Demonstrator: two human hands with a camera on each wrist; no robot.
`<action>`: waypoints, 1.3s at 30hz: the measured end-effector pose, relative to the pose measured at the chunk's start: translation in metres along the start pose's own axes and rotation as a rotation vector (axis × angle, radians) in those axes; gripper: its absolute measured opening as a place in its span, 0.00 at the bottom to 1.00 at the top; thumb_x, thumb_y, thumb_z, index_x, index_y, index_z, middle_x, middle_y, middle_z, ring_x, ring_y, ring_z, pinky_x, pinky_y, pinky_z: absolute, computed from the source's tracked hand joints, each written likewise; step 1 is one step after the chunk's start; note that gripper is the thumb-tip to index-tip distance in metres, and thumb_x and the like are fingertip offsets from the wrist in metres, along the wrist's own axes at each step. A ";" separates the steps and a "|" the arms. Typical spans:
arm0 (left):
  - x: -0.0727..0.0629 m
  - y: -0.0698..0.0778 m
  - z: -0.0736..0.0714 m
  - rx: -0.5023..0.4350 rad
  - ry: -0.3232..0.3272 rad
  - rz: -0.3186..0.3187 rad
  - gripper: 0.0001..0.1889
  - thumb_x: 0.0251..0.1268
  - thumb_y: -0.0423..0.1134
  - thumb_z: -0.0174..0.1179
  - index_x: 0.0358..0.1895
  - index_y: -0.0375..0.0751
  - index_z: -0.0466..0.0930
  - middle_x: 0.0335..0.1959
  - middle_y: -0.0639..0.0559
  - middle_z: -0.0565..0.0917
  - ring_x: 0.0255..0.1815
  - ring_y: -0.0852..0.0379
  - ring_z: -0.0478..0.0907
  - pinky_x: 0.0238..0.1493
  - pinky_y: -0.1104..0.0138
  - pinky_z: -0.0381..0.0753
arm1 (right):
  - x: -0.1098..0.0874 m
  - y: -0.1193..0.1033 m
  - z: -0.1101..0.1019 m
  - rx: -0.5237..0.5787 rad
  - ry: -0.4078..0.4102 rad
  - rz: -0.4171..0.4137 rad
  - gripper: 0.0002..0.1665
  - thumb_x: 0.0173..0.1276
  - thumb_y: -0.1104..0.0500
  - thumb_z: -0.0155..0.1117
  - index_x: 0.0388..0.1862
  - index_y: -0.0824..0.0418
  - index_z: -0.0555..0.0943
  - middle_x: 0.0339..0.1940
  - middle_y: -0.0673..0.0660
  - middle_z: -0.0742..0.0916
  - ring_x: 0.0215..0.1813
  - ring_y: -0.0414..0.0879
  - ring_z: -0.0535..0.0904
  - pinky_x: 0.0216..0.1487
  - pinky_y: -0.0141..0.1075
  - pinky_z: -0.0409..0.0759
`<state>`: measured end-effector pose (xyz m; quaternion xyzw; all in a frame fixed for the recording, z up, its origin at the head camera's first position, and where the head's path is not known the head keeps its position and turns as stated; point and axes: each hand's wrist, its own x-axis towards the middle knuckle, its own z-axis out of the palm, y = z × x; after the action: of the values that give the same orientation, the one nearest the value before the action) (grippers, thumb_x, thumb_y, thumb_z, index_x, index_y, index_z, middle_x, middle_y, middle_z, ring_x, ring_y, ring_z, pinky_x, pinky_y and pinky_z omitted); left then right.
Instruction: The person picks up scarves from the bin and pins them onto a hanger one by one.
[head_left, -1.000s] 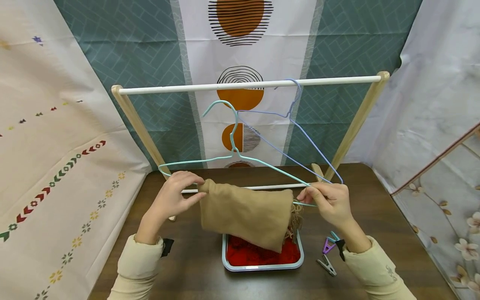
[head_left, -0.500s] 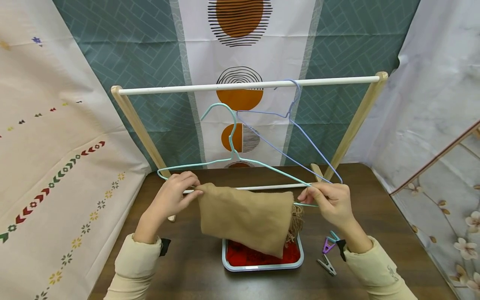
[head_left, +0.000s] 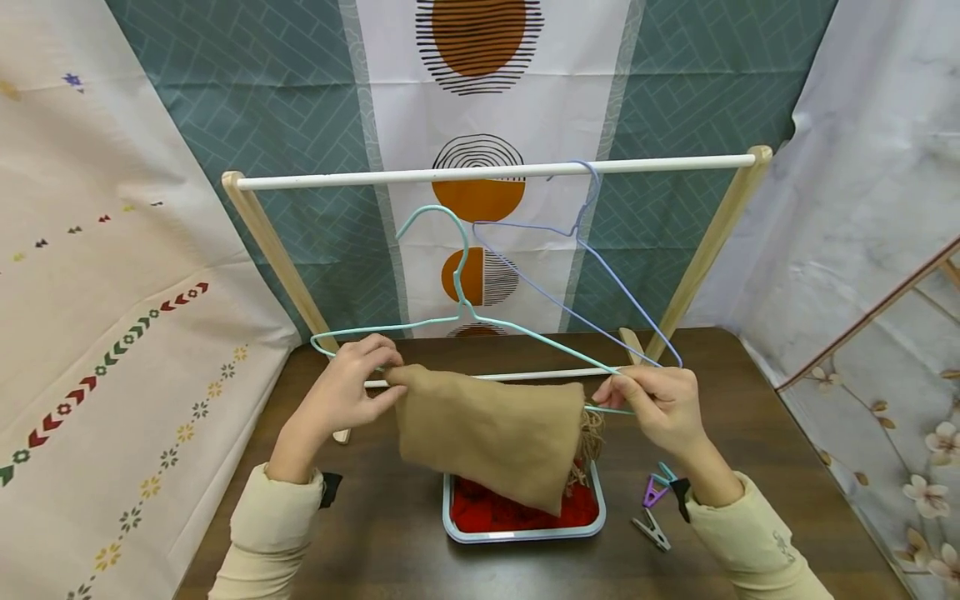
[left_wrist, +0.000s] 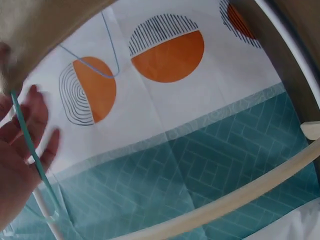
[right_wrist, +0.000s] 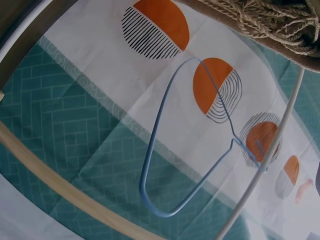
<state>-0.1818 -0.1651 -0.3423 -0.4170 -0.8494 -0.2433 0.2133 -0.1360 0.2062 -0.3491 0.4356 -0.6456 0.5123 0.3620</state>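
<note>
My left hand (head_left: 347, 385) pinches the tan cloth (head_left: 487, 433) | my right hand (head_left: 662, 404) grips the mint hanger (head_left: 462, 302) | a tilt could slide the cloth off

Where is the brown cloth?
In the head view, the brown fringed cloth hangs near the middle on the turquoise hanger, between the left hand and right hand, partly hiding the tray.

The turquoise hanger (head_left: 465, 305) has shifted slightly left, and the tan cloth (head_left: 487, 433) hangs a little lower.
</note>
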 end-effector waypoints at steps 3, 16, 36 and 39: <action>0.006 0.006 0.001 0.011 -0.052 -0.001 0.17 0.47 0.41 0.68 0.42 0.39 0.80 0.40 0.51 0.81 0.42 0.53 0.76 0.47 0.55 0.67 | 0.001 0.000 0.001 0.015 0.002 -0.014 0.18 0.67 0.65 0.55 0.18 0.71 0.80 0.15 0.56 0.82 0.16 0.39 0.75 0.19 0.25 0.71; 0.010 0.009 0.001 0.040 -0.090 0.078 0.08 0.44 0.31 0.68 0.30 0.38 0.80 0.26 0.55 0.79 0.30 0.57 0.75 0.38 0.61 0.72 | 0.003 -0.002 0.003 0.030 -0.004 -0.022 0.16 0.65 0.66 0.56 0.18 0.71 0.80 0.16 0.57 0.82 0.17 0.40 0.75 0.20 0.26 0.73; 0.058 0.073 0.043 0.118 -0.126 0.269 0.19 0.54 0.48 0.64 0.44 0.38 0.78 0.34 0.53 0.81 0.37 0.57 0.76 0.46 0.65 0.73 | 0.008 0.000 0.006 0.030 0.006 -0.021 0.17 0.66 0.65 0.56 0.17 0.72 0.79 0.15 0.58 0.82 0.16 0.40 0.74 0.22 0.25 0.74; 0.065 0.078 0.052 0.116 -0.108 0.306 0.18 0.53 0.47 0.64 0.41 0.37 0.78 0.28 0.54 0.78 0.29 0.59 0.75 0.37 0.67 0.74 | 0.008 0.001 0.007 0.017 0.010 -0.015 0.17 0.65 0.65 0.56 0.17 0.71 0.79 0.15 0.57 0.82 0.16 0.40 0.74 0.22 0.25 0.74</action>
<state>-0.1634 -0.0535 -0.3289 -0.5410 -0.7987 -0.1359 0.2256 -0.1397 0.1980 -0.3440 0.4409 -0.6362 0.5170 0.3654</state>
